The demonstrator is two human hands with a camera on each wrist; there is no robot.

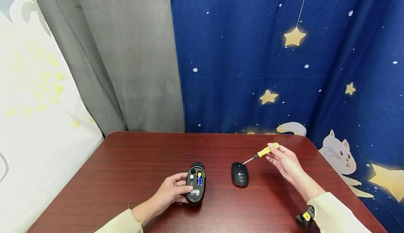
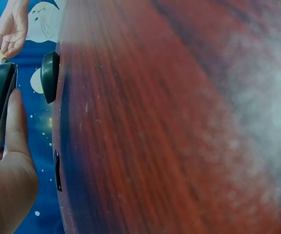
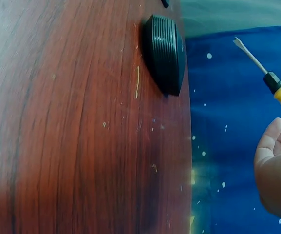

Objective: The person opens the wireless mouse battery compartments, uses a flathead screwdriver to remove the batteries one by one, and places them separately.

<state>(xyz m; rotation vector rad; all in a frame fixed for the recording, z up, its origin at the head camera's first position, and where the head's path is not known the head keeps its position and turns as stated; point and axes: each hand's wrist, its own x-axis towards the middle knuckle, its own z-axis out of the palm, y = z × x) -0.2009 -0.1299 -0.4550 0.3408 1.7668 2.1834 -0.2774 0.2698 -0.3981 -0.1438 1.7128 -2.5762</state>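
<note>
Look first to the upturned mouse (image 1: 197, 188), held just above the desk (image 1: 135, 163), left of a second mouse (image 1: 240, 175). Gripped along one side by the left hand (image 1: 173, 190), with thumb and fingers pinching its edge; probably held so to keep the blue battery (image 1: 200, 180) facing up and unobstructed. Looks black and rounded, with a pale label (image 1: 195, 192) on the base and a yellow end to the exposed battery.

Farther right, find the right hand (image 1: 286, 162), with fingers pinching a yellow screwdriver (image 1: 264, 151) far back on the handle, presumably for light control. Seems to meet the second mouse in the head view, yet stands well apart in the right-wrist view. Note that mouse resting upright on the desk, likely parked out of the way. Beyond the held mouse, spot a thin black piece (image 2: 58, 170), perhaps a battery cover, though too edge-on to tell. Behind everything, see a starry blue curtain (image 1: 233, 50).
</note>
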